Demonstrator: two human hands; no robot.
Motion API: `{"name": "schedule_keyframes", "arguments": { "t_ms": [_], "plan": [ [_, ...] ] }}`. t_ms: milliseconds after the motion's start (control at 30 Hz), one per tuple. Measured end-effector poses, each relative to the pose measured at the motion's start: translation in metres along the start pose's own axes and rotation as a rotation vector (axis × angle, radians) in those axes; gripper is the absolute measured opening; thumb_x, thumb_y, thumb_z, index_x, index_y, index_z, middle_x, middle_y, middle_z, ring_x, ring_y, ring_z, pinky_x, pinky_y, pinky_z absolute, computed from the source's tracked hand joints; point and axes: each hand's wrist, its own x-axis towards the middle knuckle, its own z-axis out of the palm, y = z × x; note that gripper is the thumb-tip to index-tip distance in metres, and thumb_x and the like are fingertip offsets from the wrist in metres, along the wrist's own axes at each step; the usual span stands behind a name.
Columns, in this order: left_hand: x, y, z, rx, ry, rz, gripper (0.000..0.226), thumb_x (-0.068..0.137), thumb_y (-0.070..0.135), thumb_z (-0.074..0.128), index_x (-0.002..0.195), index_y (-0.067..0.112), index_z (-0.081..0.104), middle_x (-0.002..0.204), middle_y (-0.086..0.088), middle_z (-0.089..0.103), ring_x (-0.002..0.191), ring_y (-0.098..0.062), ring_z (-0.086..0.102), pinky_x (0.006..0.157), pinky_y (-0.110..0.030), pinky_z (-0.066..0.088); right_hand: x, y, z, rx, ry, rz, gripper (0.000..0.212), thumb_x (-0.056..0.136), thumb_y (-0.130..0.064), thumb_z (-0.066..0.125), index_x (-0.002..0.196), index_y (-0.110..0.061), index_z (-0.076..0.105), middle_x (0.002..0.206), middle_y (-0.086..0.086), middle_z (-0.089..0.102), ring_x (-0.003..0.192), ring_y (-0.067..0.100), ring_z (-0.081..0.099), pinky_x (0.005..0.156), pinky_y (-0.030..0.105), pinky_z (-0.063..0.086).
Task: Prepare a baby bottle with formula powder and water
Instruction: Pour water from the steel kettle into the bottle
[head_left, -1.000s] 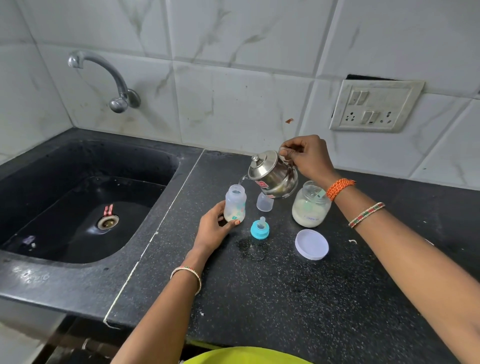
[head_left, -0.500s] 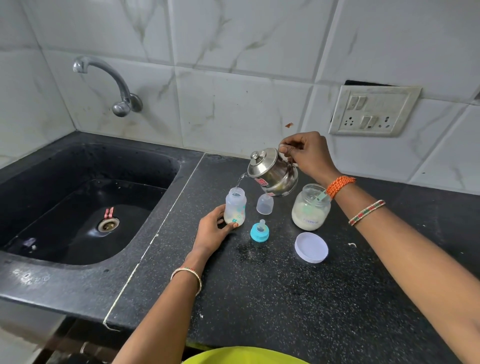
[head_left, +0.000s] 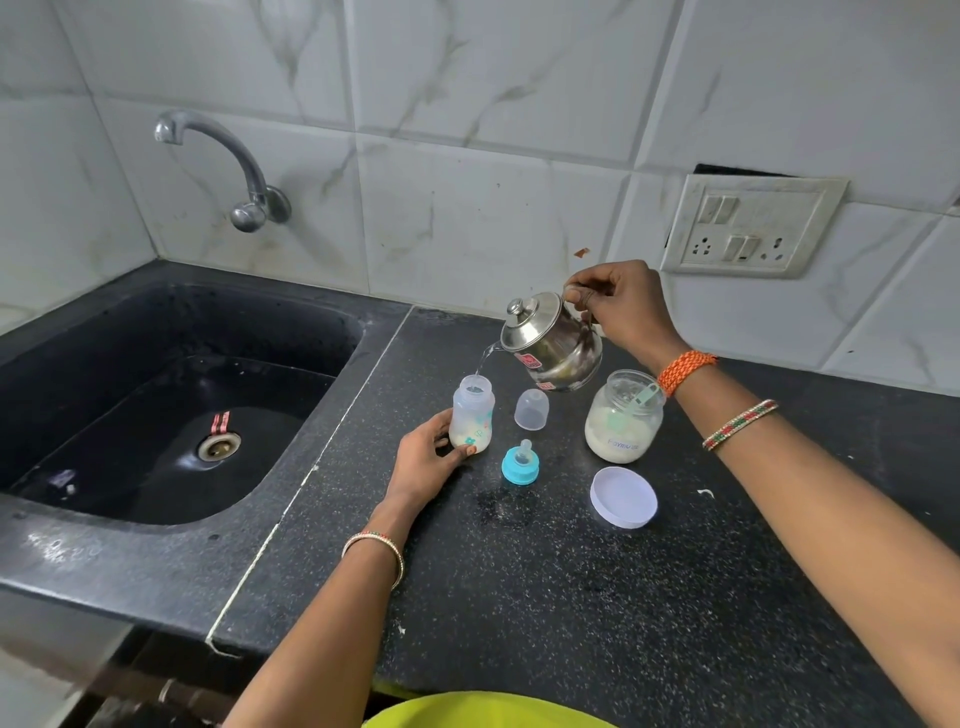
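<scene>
Nearest on the speckled black stone counter (head_left: 571, 597), a round white plastic lid (head_left: 623, 497) is laid flat, well apart from both hands. Just beyond it to the left, a teal screw ring with its clear teat (head_left: 520, 463) is stood upright, and a clear domed cap (head_left: 531, 409) is set behind that; both are placed between the bottle and the jar, under the kettle's belly. To the right, an open glass jar of pale formula powder (head_left: 623, 418) is seen with a green scoop (head_left: 644, 399) stuck in it, partly crossed by the right wrist.

The translucent baby bottle with white powder at its bottom (head_left: 471, 420) is stood upright on the counter, near the sink's edge. It is gripped low down by the left hand (head_left: 423, 467), whose fingers are curled round its base, the thumb on the near side. A small lidded steel kettle (head_left: 553, 340) is tilted leftward above and behind the bottle, its handle pinched by the curled fingers of the right hand (head_left: 621, 306). A thin stream of water (head_left: 483, 361) is carried from the spout into the open bottle mouth.

Compared with half a second ago, the kettle, bottle and both hands are found in nearly the same places, and water is still being poured.

Further left, a black sunken sink (head_left: 130, 499) with a steel drain is set, and a curved steel tap (head_left: 228, 166) is fixed to the white marbled tile wall (head_left: 493, 104), beside a switch and socket plate (head_left: 750, 226).
</scene>
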Motion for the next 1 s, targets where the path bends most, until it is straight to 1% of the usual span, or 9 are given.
{"name": "schedule_keyframes", "arguments": {
  "t_ms": [67, 133, 333, 433, 600, 800, 1000],
  "plan": [
    [-0.0001, 0.0006, 0.0002, 0.003, 0.002, 0.000, 0.059, 0.080, 0.004, 0.071, 0.134, 0.011, 0.048, 0.131, -0.003, 0.058, 0.110, -0.003, 0.052, 0.098, -0.017, 0.039, 0.0007, 0.0000, -0.0011, 0.001, -0.002, -0.002, 0.015, 0.082, -0.004, 0.070, 0.096, 0.000, 0.073, 0.088, 0.015, 0.072, 0.081, 0.027, 0.070, 0.079, 0.043, 0.059],
    [0.0000, 0.0006, 0.0003, 0.002, 0.003, -0.003, 0.059, 0.080, 0.004, 0.071, 0.134, 0.010, 0.048, 0.131, -0.003, 0.058, 0.110, -0.003, 0.052, 0.096, -0.016, 0.038, 0.0015, -0.0001, -0.0019, -0.010, 0.000, -0.011, 0.016, 0.083, -0.005, 0.070, 0.097, 0.001, 0.072, 0.089, 0.016, 0.072, 0.082, 0.027, 0.070, 0.080, 0.043, 0.059],
    [0.0012, -0.0023, 0.0006, 0.018, -0.004, -0.008, 0.063, 0.079, 0.007, 0.073, 0.136, 0.012, 0.047, 0.134, -0.003, 0.057, 0.114, -0.005, 0.053, 0.101, -0.020, 0.040, 0.0023, -0.0025, -0.0035, -0.013, -0.002, -0.027, 0.017, 0.083, -0.004, 0.069, 0.098, 0.001, 0.072, 0.090, 0.015, 0.072, 0.080, 0.023, 0.069, 0.080, 0.039, 0.059],
    [0.0011, -0.0021, 0.0006, 0.024, -0.005, -0.006, 0.064, 0.078, 0.006, 0.073, 0.136, 0.013, 0.047, 0.134, -0.003, 0.057, 0.114, -0.004, 0.052, 0.100, -0.019, 0.040, 0.0031, -0.0034, -0.0031, -0.030, -0.006, -0.039, 0.017, 0.083, -0.004, 0.069, 0.099, 0.000, 0.072, 0.090, 0.014, 0.072, 0.078, 0.020, 0.068, 0.080, 0.037, 0.059],
    [0.0007, -0.0017, 0.0007, 0.035, -0.003, -0.004, 0.064, 0.078, 0.005, 0.073, 0.136, 0.012, 0.046, 0.135, -0.003, 0.056, 0.113, -0.002, 0.050, 0.099, -0.017, 0.038, 0.0051, -0.0033, -0.0042, -0.048, -0.004, -0.057, 0.015, 0.082, -0.004, 0.070, 0.097, -0.001, 0.073, 0.089, 0.016, 0.072, 0.081, 0.026, 0.069, 0.080, 0.038, 0.058],
    [0.0002, 0.0000, 0.0013, 0.030, 0.007, 0.005, 0.061, 0.078, 0.004, 0.072, 0.134, 0.011, 0.048, 0.131, -0.004, 0.058, 0.108, 0.000, 0.051, 0.094, -0.011, 0.038, 0.0076, -0.0051, -0.0073, -0.052, -0.004, -0.061, 0.016, 0.081, -0.005, 0.071, 0.096, 0.000, 0.073, 0.090, 0.014, 0.073, 0.080, 0.024, 0.070, 0.081, 0.037, 0.058],
    [0.0006, -0.0010, 0.0013, 0.033, 0.007, 0.003, 0.062, 0.079, 0.006, 0.073, 0.135, 0.011, 0.048, 0.133, -0.004, 0.058, 0.110, -0.001, 0.051, 0.095, -0.014, 0.039, 0.0090, -0.0058, -0.0087, -0.033, -0.001, -0.052, 0.017, 0.081, -0.004, 0.070, 0.097, 0.001, 0.073, 0.094, 0.015, 0.073, 0.084, 0.025, 0.070, 0.082, 0.039, 0.058]
  ]
}}
